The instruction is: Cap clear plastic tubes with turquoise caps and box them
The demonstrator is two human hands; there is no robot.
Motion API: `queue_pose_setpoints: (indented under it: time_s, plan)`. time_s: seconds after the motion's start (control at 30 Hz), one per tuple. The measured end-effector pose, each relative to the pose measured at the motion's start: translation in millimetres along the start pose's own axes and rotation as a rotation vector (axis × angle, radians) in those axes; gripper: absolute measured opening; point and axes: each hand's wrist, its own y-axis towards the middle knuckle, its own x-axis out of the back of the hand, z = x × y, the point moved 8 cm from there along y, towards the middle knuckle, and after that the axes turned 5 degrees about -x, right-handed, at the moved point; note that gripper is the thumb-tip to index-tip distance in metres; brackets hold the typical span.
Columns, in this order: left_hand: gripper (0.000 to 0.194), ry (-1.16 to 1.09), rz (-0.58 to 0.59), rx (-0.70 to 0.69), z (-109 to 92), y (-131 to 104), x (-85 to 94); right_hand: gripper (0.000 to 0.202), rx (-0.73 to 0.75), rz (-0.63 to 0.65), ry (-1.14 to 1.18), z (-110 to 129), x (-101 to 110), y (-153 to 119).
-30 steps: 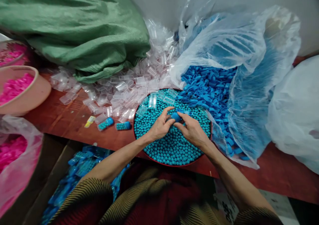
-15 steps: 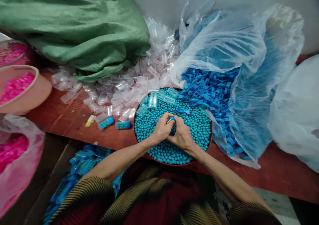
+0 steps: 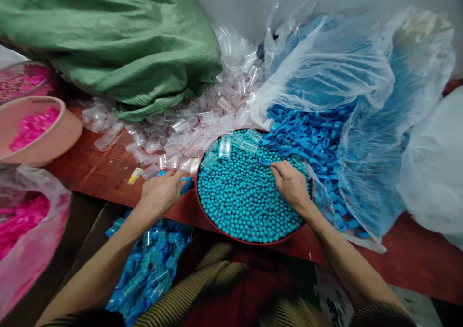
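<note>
My left hand (image 3: pixel 162 189) is at the table left of the round tray, its fingers curled round a blue-capped container (image 3: pixel 186 185); most of that container is hidden by the hand. Just behind these fingers shows a bit of another blue cap (image 3: pixel 161 172). Over the tray's right half, my right hand (image 3: pixel 291 184) pinches with thumb and forefinger at a blue cap lying on the beads. A neighbouring blue cap (image 3: pixel 265 162) shows by the fingertips. Small turquoise beads (image 3: pixel 238 197) fill the red-rimmed tray (image 3: pixel 198 199). Several clear plastic sleeves (image 3: pixel 224 147) rest on the beads.
Clear sleeves (image 3: pixel 181 124) are heaped behind the tray, beside a green sack (image 3: pixel 144 52). Blue caps (image 3: pixel 307 129) spill from a plastic bag (image 3: pixel 376 172) at right. Pink parts fill a tub (image 3: pixel 68 129) at left. Filled containers (image 3: pixel 148 264) lie below the table edge.
My hands have parted from over the tray's middle, where they held a blue-capped piece together. The left has moved left to the table, the right rightward to the loose caps.
</note>
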Motion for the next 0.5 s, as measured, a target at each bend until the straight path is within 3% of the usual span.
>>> queue_pose_setpoints:
  time_s: [0.07,0.23,0.3,0.4,0.5]
  plan:
    - [0.037,0.072,-0.123,-0.021,-20.5,8.0,12.8,0.026,-0.052,-0.018,-0.072,-10.0,5.4,11.1]
    - [0.037,0.076,-0.346,-0.411,-133.8,59.1,33.4,0.033,-0.063,0.145,-0.281,-4.3,2.7,25.8]
    - [0.035,0.058,-0.404,-0.511,-166.9,81.7,36.2,0.037,-0.138,0.152,-0.324,-9.6,8.3,27.7]
    - [0.028,0.077,-0.357,-0.624,-196.6,107.3,24.4,0.043,-0.312,0.144,-0.358,-25.0,18.0,27.9]
    - [0.026,0.113,-0.282,-0.675,-209.1,111.9,8.1,0.049,-0.355,0.276,-0.414,-25.8,5.1,25.8]
